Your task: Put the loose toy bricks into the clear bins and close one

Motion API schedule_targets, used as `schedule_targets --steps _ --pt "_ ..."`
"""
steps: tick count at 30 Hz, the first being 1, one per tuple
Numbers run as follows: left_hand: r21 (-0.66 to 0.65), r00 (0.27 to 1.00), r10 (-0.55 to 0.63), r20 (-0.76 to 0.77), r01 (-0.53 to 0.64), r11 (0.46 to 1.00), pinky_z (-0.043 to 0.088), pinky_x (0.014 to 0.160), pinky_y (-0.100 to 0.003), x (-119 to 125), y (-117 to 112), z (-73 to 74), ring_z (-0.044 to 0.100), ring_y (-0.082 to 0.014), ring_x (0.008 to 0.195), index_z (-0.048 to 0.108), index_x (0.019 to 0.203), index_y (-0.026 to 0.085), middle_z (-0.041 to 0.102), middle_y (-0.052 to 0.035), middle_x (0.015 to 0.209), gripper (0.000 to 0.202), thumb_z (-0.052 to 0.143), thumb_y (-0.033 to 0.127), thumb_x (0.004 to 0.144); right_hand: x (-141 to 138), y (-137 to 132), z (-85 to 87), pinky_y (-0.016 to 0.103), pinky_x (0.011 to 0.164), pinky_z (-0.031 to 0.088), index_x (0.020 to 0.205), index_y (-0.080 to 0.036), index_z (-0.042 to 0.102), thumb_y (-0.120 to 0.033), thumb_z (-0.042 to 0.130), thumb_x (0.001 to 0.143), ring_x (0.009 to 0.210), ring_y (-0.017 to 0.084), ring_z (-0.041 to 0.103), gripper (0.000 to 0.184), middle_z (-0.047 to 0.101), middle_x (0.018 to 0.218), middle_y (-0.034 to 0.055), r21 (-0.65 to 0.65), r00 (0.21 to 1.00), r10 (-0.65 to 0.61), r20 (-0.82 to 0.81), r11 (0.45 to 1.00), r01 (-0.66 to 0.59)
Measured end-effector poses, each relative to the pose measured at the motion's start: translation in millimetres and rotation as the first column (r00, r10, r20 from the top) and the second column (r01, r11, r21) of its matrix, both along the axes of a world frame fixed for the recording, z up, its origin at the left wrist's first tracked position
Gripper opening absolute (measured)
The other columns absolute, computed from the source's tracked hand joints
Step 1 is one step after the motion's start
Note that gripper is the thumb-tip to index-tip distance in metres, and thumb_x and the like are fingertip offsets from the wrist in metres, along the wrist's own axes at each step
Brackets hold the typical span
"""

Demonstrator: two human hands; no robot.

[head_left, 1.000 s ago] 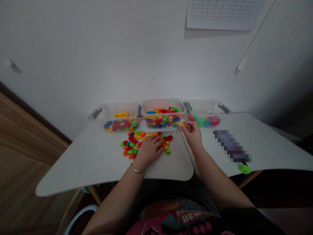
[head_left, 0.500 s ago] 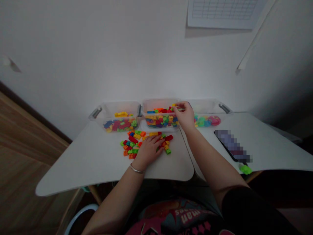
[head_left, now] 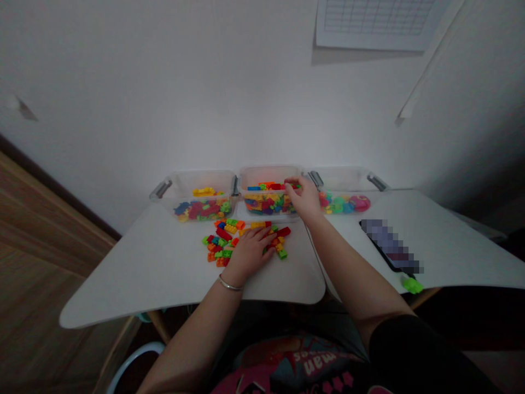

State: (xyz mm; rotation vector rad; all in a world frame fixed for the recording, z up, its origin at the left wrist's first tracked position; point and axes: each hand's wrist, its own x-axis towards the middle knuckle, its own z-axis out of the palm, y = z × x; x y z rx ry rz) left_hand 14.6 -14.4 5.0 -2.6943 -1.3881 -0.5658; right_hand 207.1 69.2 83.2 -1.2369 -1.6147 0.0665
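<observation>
Left hand flat, right hand extended

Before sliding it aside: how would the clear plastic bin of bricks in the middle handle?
The clear plastic bin looks stiff and probably light, with thin walls. Wide and low, it would likely slide rather than tip. The colourful plastic bricks, filling only its lower part, might shift inside.

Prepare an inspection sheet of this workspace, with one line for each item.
surface: two white tabletops meeting at a seam
job's things: loose multicoloured plastic bricks before a clear plastic bin of bricks
clutter: black smartphone, screen blurred; small green plastic piece at the table edge
hands: left hand rests on the loose bricks; right hand reaches into the bin, grip unclear
cables: nothing seen
surroundings: white wall, gridded paper chart
</observation>
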Motion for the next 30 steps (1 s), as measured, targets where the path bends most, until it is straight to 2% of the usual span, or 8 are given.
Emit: schedule_targets --steps 3,5,7,10,14,19,25,30 --pt "-0.002 1.0 -0.002 0.001 0.002 1.0 0.04 0.107 -0.048 0 0 0.9 0.05 -0.0277 0.125 0.059 0.13 0.026 0.056 -0.0062 0.139 0.041 0.049 0.041 0.093 7 -17 -11.0 0.042 0.095 0.043 0.092 -0.023 0.066 -0.033 0.049 0.087 0.099 0.025 0.06 0.02 0.069 0.097 0.0075 0.136 0.996 -0.026 -0.085 0.99 0.037" --pt "-0.006 1.0 0.0 0.005 0.0 1.0 0.04 0.107 -0.048 0 -1 1.6 0.051 -0.0273 0.125 0.059 0.13 0.025 0.056 -0.0069 0.138 0.041 0.049 0.041 0.093 10 -29 -24.0 0.043 0.094 0.044 0.089 -0.023 0.065 -0.031 0.049 0.087 0.097 0.024 0.06 0.018 0.069 0.094 0.0068 0.157 0.998 -0.013 -0.069 0.987 0.023" --pt "-0.012 1.0 0.0 0.008 0.0 1.0 0.039 0.108 -0.047 1 -1 2.2 0.05 -0.0263 0.126 0.056 0.133 0.023 0.056 -0.0073 0.139 0.044 0.049 0.04 0.093 13 -39 -41.1 0.042 0.092 0.046 0.091 -0.023 0.065 -0.028 0.048 0.087 0.096 0.024 0.061 0.018 0.069 0.094 0.0068 0.114 0.998 0.05 -0.029 0.992 -0.046" --pt "-0.02 1.0 0.006 -0.004 -0.006 1.0 0.037 0.109 -0.045 2 -1 2.4 0.049 -0.0258 0.127 0.053 0.136 0.019 0.055 -0.0074 0.14 0.048 0.049 0.04 0.093 18 -47 -69.0 0.043 0.093 0.046 0.098 -0.023 0.066 -0.023 0.052 0.083 0.099 0.024 0.062 0.02 0.07 0.102 0.0079 -0.019 0.987 0.15 0.049 0.989 -0.149" --pt "-0.021 1.0 0.013 -0.02 -0.014 1.0 0.037 0.109 -0.044 2 0 1.4 0.049 -0.0262 0.127 0.055 0.134 0.02 0.056 -0.007 0.139 0.046 0.048 0.042 0.094 21 -53 -94.3 0.045 0.099 0.044 0.113 -0.021 0.064 -0.018 0.057 0.077 0.109 0.025 0.06 0.036 0.068 0.117 0.009 -0.198 0.954 0.235 0.186 0.96 -0.198" --pt "-0.018 1.0 0.015 -0.017 -0.015 1.0 0.038 0.109 -0.045 2 0 1.5 0.05 -0.0261 0.127 0.056 0.133 0.019 0.057 -0.0078 0.137 0.045 0.049 0.04 0.093 20 -54 -99.0 0.045 0.097 0.044 0.121 -0.018 0.061 -0.017 0.059 0.078 0.109 0.028 0.061 0.043 0.067 0.12 0.0111 -0.316 0.908 0.226 0.352 0.942 -0.112" --pt "-0.016 1.0 0.004 -0.002 -0.004 1.0 0.038 0.109 -0.045 2 -1 1.3 0.05 -0.0255 0.127 0.056 0.132 0.02 0.056 -0.0079 0.139 0.045 0.049 0.041 0.093 21 -55 -95.3 0.042 0.091 0.044 0.102 -0.019 0.068 -0.019 0.059 0.08 0.095 0.027 0.062 0.024 0.071 0.1 0.0094 -0.314 0.875 0.162 0.457 0.949 -0.013" --pt "-0.011 1.0 -0.001 0.015 0.001 1.0 0.039 0.109 -0.047 2 -2 2.2 0.051 -0.026 0.125 0.059 0.13 0.022 0.058 -0.0081 0.137 0.042 0.049 0.04 0.093 28 -55 -99.6 0.038 0.084 0.045 0.094 -0.02 0.067 -0.019 0.06 0.077 0.089 0.025 0.059 0.018 0.069 0.092 0.0082 -0.266 0.904 0.099 0.417 0.964 0.017"
